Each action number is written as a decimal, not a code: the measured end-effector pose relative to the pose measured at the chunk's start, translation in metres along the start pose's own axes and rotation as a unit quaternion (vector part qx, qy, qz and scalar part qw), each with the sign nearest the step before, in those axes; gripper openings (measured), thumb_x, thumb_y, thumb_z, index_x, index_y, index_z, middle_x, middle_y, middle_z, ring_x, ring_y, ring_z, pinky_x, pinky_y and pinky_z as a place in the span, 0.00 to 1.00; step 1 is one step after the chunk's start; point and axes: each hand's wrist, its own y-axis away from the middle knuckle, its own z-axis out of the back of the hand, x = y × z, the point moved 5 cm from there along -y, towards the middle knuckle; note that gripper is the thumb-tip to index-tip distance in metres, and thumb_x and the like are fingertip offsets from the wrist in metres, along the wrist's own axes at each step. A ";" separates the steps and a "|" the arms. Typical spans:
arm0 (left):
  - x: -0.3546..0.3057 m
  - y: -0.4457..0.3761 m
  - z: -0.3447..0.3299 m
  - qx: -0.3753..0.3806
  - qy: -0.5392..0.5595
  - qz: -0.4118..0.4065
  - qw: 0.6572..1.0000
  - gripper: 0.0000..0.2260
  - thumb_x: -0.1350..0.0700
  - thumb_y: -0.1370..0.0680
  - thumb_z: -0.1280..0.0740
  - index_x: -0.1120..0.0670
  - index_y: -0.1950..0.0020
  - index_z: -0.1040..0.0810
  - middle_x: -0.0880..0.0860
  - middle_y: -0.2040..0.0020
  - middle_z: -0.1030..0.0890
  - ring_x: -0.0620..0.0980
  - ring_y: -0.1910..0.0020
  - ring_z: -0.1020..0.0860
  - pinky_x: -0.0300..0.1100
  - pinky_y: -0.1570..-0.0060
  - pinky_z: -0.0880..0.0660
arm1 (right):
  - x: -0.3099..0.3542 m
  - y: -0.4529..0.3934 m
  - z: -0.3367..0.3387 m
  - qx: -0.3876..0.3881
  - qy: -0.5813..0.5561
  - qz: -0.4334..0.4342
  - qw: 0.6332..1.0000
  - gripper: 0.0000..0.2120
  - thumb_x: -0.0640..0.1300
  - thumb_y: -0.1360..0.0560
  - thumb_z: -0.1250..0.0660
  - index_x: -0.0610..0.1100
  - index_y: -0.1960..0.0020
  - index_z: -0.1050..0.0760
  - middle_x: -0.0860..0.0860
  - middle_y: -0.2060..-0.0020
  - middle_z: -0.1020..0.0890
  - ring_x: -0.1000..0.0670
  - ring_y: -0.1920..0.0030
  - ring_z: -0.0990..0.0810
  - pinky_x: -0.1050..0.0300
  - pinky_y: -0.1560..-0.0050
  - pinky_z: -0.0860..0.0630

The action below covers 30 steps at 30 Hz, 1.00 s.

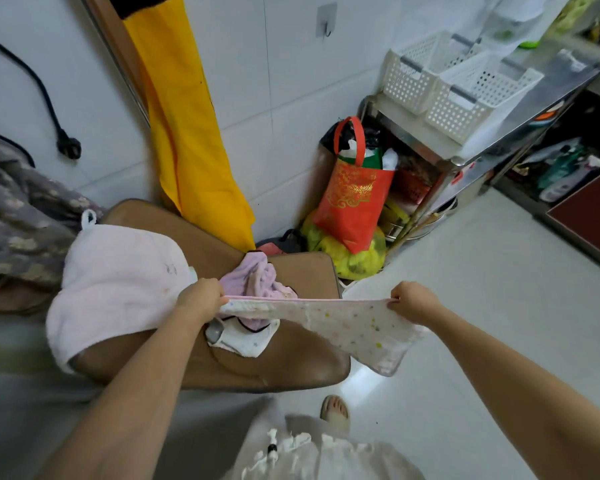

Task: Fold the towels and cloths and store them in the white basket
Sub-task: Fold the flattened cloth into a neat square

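Cloth (347, 323), pale with small coloured dots and a pink edge, is stretched out in the air between both hands, top edge taut and level, the rest hanging down. Left hand (201, 299) pinches the left top corner, grip clamped on the cloth. Right hand (411, 303) pinches the right top corner, grip likewise clamped on it. Cloth hangs over the right end of a brown cushioned seat (257, 368), partly past its edge above the white floor (482, 306).

On the seat: a large pink towel (118, 282) draped over the left side, a crumpled lilac cloth (253, 278) just behind the stretched one, and a white cloth with dark trim (246, 339) lying under it.

Two white baskets (458, 95) sit side by side on a metal shelf (534, 109) at upper right, well apart from the hands. Red bag (354, 199) leans against the shelf's leg, on a yellow-green bag (354, 258). Yellow fabric (187, 133) hangs against the tiled wall.
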 end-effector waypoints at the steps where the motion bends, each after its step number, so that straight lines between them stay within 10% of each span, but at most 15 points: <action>1: 0.005 0.004 -0.006 -0.001 -0.001 0.013 1.000 0.13 0.51 0.19 0.40 0.59 0.48 0.21 0.59 0.49 0.20 0.57 0.49 0.22 0.47 0.52 0.27 | -0.005 0.002 -0.006 0.003 0.005 -0.021 1.000 0.15 0.44 0.24 0.38 0.47 0.68 0.36 0.48 0.60 0.28 0.45 0.56 0.27 0.59 0.62 0.36; 7: 0.022 0.019 -0.034 -0.004 0.031 0.045 0.999 0.15 0.49 0.19 0.41 0.58 0.50 0.21 0.58 0.50 0.19 0.56 0.50 0.22 0.45 0.54 0.29 | -0.017 0.006 -0.022 0.019 -0.003 -0.078 0.997 0.11 0.36 0.27 0.41 0.45 0.49 0.23 0.46 0.53 0.23 0.44 0.52 0.22 0.59 0.59 0.32; 18: 0.030 0.044 -0.034 -0.181 0.229 0.203 0.935 0.14 0.73 0.28 0.39 0.69 0.44 0.24 0.67 0.42 0.24 0.65 0.42 0.26 0.50 0.42 0.30 | -0.008 0.008 -0.026 -0.043 -0.213 -0.183 0.959 0.04 0.40 0.29 0.36 0.41 0.58 0.23 0.44 0.60 0.19 0.43 0.60 0.20 0.58 0.62 0.27; 22: 0.034 0.047 -0.055 -0.111 0.495 0.337 0.793 0.20 0.65 0.28 0.29 0.69 0.38 0.26 0.65 0.38 0.24 0.61 0.43 0.23 0.46 0.46 0.25 | 0.004 0.015 -0.027 -0.062 -0.260 -0.163 0.950 0.06 0.33 0.30 0.39 0.34 0.61 0.24 0.40 0.64 0.19 0.41 0.60 0.20 0.55 0.61 0.25; 26: -0.009 0.041 -0.054 -0.007 0.757 0.252 0.602 0.18 0.66 0.23 0.35 0.67 0.33 0.30 0.62 0.33 0.27 0.52 0.52 0.25 0.34 0.65 0.24 | 0.028 0.024 -0.007 -0.144 -0.326 -0.109 0.928 0.20 0.43 0.24 0.40 0.41 0.73 0.39 0.46 0.76 0.35 0.45 0.71 0.35 0.54 0.69 0.39; 30: -0.064 0.043 -0.035 0.053 0.853 0.184 0.486 0.16 0.65 0.20 0.39 0.62 0.32 0.30 0.58 0.34 0.27 0.52 0.38 0.26 0.35 0.44 0.29 | 0.071 0.029 0.015 -0.214 -0.359 0.012 0.908 0.11 0.35 0.27 0.36 0.42 0.67 0.21 0.46 0.70 0.21 0.52 0.67 0.29 0.60 0.63 0.36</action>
